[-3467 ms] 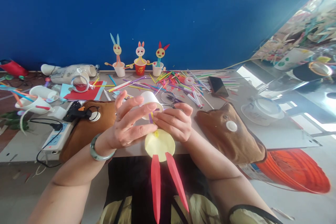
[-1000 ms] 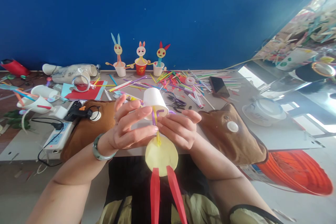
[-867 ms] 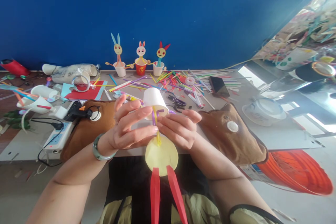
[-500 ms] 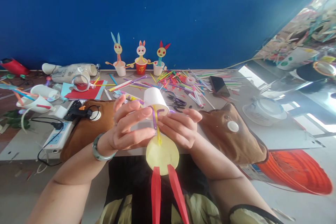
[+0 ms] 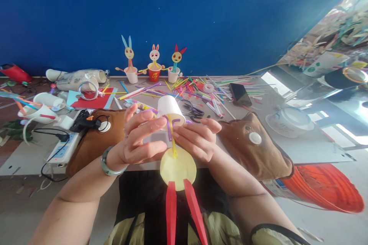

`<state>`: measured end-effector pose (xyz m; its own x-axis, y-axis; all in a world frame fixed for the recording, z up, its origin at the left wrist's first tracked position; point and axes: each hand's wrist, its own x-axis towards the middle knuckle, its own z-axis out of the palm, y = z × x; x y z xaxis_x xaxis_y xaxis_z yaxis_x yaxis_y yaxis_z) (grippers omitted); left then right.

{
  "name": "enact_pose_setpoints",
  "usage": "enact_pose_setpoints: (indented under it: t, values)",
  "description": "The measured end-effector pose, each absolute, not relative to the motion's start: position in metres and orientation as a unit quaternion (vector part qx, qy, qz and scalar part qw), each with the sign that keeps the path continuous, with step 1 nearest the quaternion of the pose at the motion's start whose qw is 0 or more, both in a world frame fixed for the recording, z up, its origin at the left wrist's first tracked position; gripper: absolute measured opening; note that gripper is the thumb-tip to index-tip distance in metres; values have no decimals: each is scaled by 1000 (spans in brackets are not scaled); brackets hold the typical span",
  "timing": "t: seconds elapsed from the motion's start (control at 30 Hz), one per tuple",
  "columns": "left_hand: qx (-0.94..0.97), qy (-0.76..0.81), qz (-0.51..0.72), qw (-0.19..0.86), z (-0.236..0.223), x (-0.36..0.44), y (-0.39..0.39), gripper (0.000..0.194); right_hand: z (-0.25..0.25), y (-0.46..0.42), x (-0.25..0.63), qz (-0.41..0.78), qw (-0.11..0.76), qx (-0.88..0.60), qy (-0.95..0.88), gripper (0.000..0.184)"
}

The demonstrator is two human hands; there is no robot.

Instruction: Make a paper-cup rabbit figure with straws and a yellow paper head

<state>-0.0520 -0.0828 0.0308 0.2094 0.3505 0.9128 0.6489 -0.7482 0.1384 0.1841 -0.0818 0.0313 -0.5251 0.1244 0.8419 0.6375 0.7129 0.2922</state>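
A white paper cup is tipped over between my hands, its open mouth facing me. Out of it come a yellow straw and a bent purple straw. The yellow straw carries a pale yellow paper disc with two long red paper ears hanging toward me. My left hand is closed on the cup's left side, fingertips by the purple straw and thumb hidden. On the other side my right hand has its fingers pressed together at the yellow straw, just below the rim.
Three finished cup rabbits stand along the blue wall. Behind my hands lie loose coloured straws, scissors and a phone. Brown pouches flank my arms. A power strip sits left, a red basket lower right.
My left hand's lower fingers have drawn back slightly to the left from the purple straw. The cup, disc and right hand have hardly moved.
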Motion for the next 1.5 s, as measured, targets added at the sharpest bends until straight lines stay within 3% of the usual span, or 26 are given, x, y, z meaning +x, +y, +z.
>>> enact_pose_setpoints:
  t: [0.2,0.37,0.87,1.07,1.5]
  values:
    - [-783,-324,-521,98,31,-54,-83,32,38,-81,181,-289,474,-184,-811,23]
    - [-786,-342,-509,80,31,-53,-85,31,36,-80,181,-314,454,-204,-808,22]
    - [-783,-313,-519,140,25,-55,-84,28,39,-79,178,-294,483,-181,-805,20]
    - [-815,-221,-507,175,40,-51,-84,12,38,-77,178,-290,483,-169,-809,20]
    - [-787,-282,-548,-8,57,-39,-63,14,31,-52,159,-196,467,-267,-820,15]
